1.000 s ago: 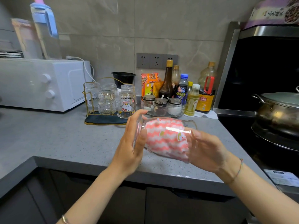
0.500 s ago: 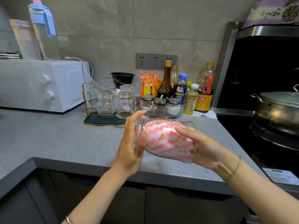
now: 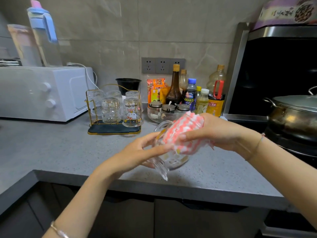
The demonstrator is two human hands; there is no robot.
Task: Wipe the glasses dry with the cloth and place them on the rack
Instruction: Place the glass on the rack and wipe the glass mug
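The glass [image 3: 169, 160] is held in the air just above the front of the counter [image 3: 51, 148], tilted with its thick base towards the camera and its mouth turned up to the right, most likely so the cloth [image 3: 185, 131] can get at the rim and the inside. The left hand [image 3: 137, 152] lies under and beside it, wrist bent, fingers and thumb curled round the body of the glass to steady it. The right hand [image 3: 217, 133] reaches across from the right, its fingers closed on the bunched pink and white cloth, pressing it at the mouth; blur hides how far it goes in. The rack [image 3: 113, 130] stands well apart at the back, with several glasses [image 3: 110, 109] upside down on it, so they drain. This glass is not yet there
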